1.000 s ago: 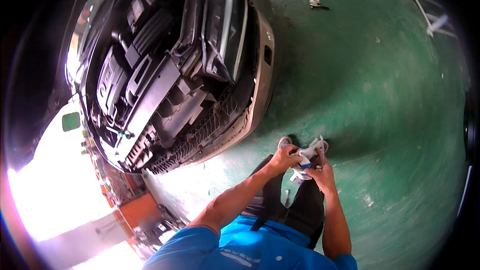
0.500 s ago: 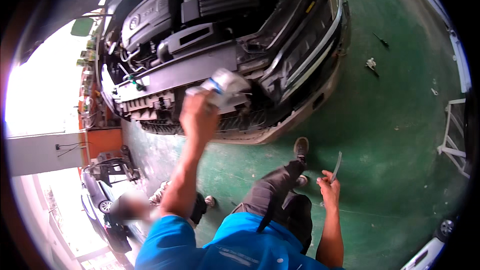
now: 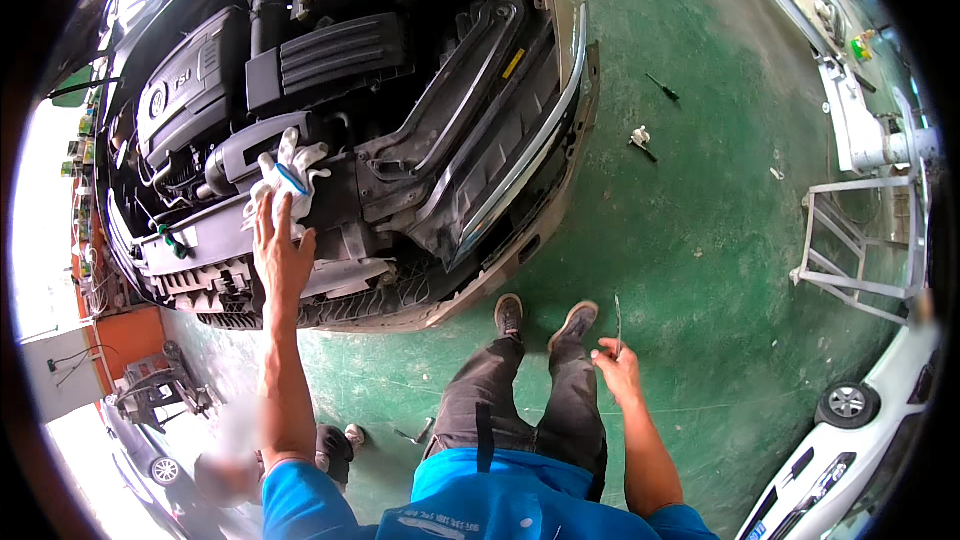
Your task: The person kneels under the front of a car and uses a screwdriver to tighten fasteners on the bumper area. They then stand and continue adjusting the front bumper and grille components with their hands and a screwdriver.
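Note:
A car's open engine bay (image 3: 330, 50) fills the upper left of the head view. White gloves with a blue cuff (image 3: 297, 165) lie on the front panel (image 3: 200, 235) beside the engine cover. My left hand (image 3: 283, 255) reaches over that panel, fingers stretched out at the lower edge of the gloves; whether the fingertips touch them is hard to tell. Down to the right, by my legs, my right hand (image 3: 618, 372) grips a thin metal tool (image 3: 619, 320) that points upward.
Small tools (image 3: 663, 87) lie on the green floor (image 3: 710, 270) right of the bumper. A white metal frame (image 3: 855, 275) and a white car (image 3: 830, 460) are at the right. Another person (image 3: 335, 455) is low at the bottom left, behind my left arm.
Both hands held the gloves at my waist; my left hand has carried them up onto the car and opened. My right hand has parted from them with the thin tool. The view has turned.

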`<action>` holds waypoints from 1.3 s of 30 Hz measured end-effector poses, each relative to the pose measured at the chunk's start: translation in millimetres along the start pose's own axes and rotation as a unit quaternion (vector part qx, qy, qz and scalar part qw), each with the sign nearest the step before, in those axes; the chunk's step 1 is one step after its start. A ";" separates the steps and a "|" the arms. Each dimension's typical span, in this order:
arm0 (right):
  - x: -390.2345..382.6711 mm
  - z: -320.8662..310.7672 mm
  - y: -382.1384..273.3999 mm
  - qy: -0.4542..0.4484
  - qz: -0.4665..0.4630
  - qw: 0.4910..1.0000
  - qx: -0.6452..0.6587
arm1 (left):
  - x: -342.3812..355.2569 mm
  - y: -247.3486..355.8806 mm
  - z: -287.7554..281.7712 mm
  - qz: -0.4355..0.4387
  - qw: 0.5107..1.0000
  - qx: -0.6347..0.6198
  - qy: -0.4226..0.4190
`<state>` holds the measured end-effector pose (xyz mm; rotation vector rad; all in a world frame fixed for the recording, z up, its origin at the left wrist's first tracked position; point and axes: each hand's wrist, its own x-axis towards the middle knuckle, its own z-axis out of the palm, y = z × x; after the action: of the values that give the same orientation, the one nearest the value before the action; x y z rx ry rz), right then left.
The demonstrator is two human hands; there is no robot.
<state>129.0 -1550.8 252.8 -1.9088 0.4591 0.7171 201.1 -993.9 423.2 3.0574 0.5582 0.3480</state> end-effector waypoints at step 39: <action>401.2 -1.6 -393.4 -0.057 -0.264 0.952 0.146 | -190.6 183.3 260.2 -0.203 0.931 -0.247 -0.174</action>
<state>666.2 -1386.3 256.3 -1.5962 -0.0289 0.3760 148.3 -1225.7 138.3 2.3663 0.8913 -0.0639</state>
